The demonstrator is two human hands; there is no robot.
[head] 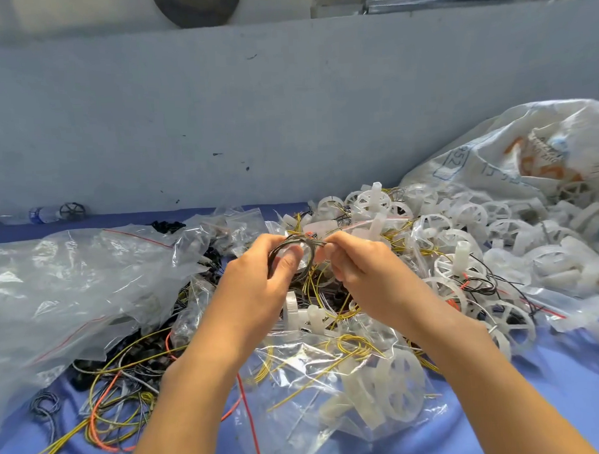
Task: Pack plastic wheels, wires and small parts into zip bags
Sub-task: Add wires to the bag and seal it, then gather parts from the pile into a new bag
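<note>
1. Wire coil (298,239), dark and looped, hangs between both hands above the heap. I judge it is being wound, not yet bagged.
2. One zip bag (335,426) near me already looks filled. Heaps of loose wheels (478,227) and loose wires (120,396) remain, so I judge most packing is left.
3. My view shows the left hand (259,282) curled round the loop with its thumb against it, while the right hand (364,268) pinches the coil's right end.

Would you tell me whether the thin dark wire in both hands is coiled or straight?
Coiled: the thin dark wire forms a ring between left hand and right hand.
</note>
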